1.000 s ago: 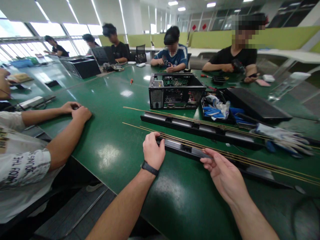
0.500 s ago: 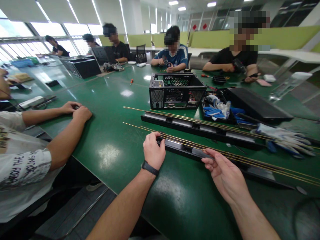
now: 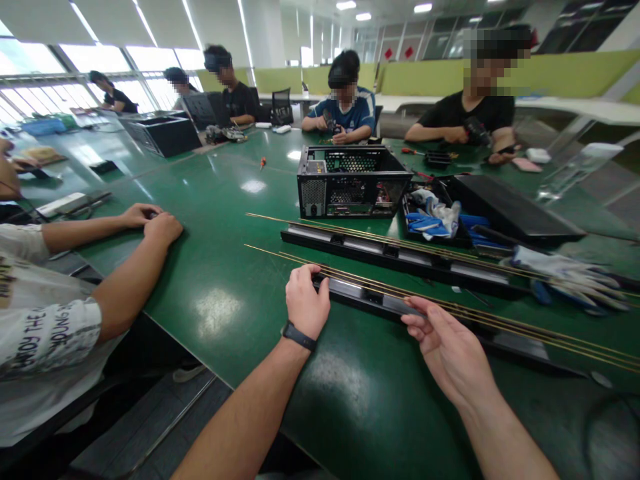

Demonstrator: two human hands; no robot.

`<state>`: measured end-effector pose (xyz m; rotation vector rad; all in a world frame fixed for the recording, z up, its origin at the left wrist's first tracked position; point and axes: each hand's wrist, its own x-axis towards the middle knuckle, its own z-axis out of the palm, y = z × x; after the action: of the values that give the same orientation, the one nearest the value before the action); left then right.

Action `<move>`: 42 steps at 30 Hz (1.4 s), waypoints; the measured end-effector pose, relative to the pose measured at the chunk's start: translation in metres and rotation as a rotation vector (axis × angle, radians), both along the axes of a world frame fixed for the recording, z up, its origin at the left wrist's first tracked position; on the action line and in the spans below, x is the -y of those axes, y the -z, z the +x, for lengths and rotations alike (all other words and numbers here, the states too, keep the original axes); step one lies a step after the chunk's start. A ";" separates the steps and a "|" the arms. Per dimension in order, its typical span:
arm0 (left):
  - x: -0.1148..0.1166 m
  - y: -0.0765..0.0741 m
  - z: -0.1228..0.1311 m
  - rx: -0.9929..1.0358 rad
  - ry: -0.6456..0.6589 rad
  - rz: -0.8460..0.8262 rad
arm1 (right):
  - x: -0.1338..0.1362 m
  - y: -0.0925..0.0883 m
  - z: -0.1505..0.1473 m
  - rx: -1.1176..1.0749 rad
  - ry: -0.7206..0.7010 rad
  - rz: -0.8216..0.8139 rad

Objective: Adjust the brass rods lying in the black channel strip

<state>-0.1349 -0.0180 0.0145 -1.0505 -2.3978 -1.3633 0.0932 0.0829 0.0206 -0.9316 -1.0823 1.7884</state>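
Note:
A long black bar [image 3: 372,297] with grey inset panels lies slantwise on the green table in front of me. Thin brass-coloured rods [image 3: 505,319] run lengthwise along its top and stick out past its left end. My left hand [image 3: 306,301], with a dark band at the wrist, is closed round the bar's left end. Further right, my right hand [image 3: 447,350] pinches the bar's near edge between thumb and fingers; some fingertips are hidden. Behind it lies a second black bar [image 3: 420,264] of the same kind, also with brass-coloured rods on top.
An open black computer case [image 3: 350,187] stands behind the bars. To its right are a black tray with blue-and-white gloves [image 3: 435,213], a black panel [image 3: 515,207] and another glove [image 3: 570,277]. A co-worker's hands [image 3: 160,223] rest at left; other people sit across the table.

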 end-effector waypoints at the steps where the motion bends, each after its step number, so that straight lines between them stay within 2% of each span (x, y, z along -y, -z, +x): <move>1: 0.000 0.000 0.000 -0.002 0.000 0.001 | 0.000 0.000 0.000 -0.003 -0.001 -0.002; 23: 0.000 0.001 -0.001 0.026 -0.003 0.023 | 0.003 -0.005 -0.003 -0.014 -0.003 0.013; 29: 0.000 0.003 -0.003 0.019 -0.003 0.008 | 0.007 -0.012 -0.003 -0.035 -0.007 -0.006; 34: 0.000 0.004 -0.003 0.012 0.002 0.012 | 0.013 -0.015 -0.007 0.042 0.029 -0.080; 42: 0.000 0.001 -0.002 0.014 0.001 0.016 | 0.007 -0.028 -0.026 0.110 0.091 -0.327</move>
<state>-0.1373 -0.0175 0.0135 -1.0416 -2.3927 -1.3920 0.0670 0.0754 0.0486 -1.2676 -0.8108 1.8893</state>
